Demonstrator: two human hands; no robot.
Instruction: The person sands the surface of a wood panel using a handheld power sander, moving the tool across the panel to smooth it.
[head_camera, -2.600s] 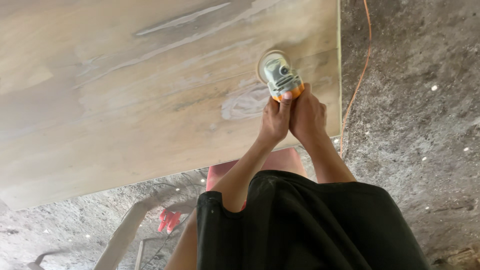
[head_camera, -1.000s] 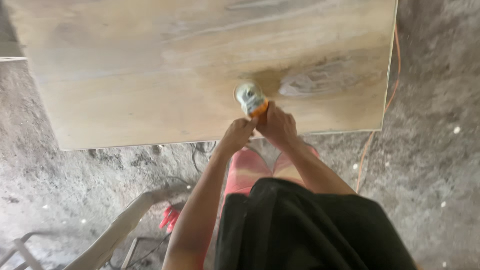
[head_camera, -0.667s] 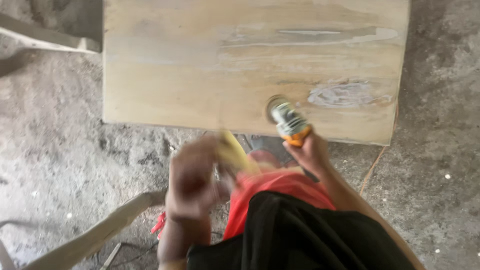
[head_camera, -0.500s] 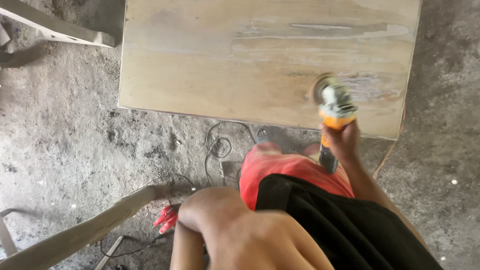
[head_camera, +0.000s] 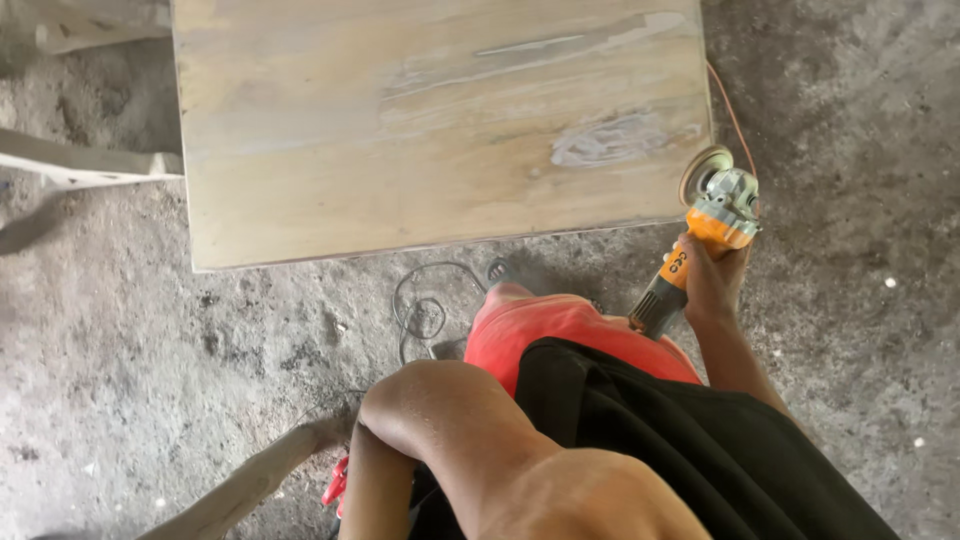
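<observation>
Grinder (head_camera: 712, 215) lifted off board (head_camera: 440, 120); left hand released.

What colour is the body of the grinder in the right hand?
The grinder has an orange body with a silver-grey head and a dark rear grip, as the head view shows.

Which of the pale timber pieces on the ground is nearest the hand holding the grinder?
The wide flat board; the right hand and grinder sit just off its corner.

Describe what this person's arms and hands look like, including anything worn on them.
Both arms are bare, with no sleeves reaching the forearms. The right hand wears no glove, ring or wristband that can be seen. The left arm bends close under the camera, also uncovered and slightly shiny; the left hand itself is out of view. Black clothing covers the torso.
</observation>
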